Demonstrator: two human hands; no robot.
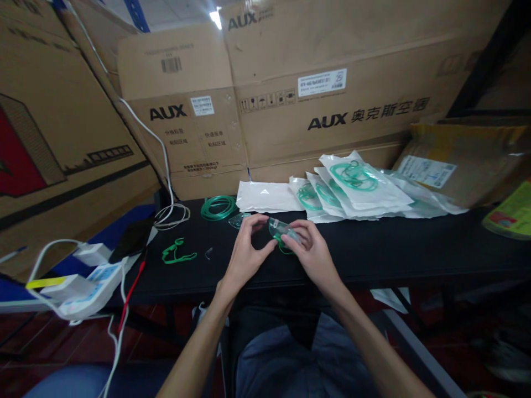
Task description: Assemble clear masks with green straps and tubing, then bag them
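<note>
A clear plastic oxygen mask point(279, 226) is held up between my two hands over the black table, with a green elastic strap point(284, 246) at its lower side. My right hand point(309, 239) has its fingers closed round the mask's right part. My left hand point(248, 243) is curved at the left edge, index fingertip near the top and thumb by the strap. Behind my left hand lies another clear piece point(239, 220), partly covered. Beyond it is a coil of green tubing point(218, 207). A loose green strap point(177, 254) and a small clear piece point(208, 253) lie to the left.
White packets with green tubing point(354, 177) are piled at the back right, beside a flat white packet point(269, 196). Cardboard boxes point(274, 130) wall off the back. A power strip point(93, 287), cables and a black phone point(131, 239) occupy the left end. A brown parcel point(464, 160) stands at right.
</note>
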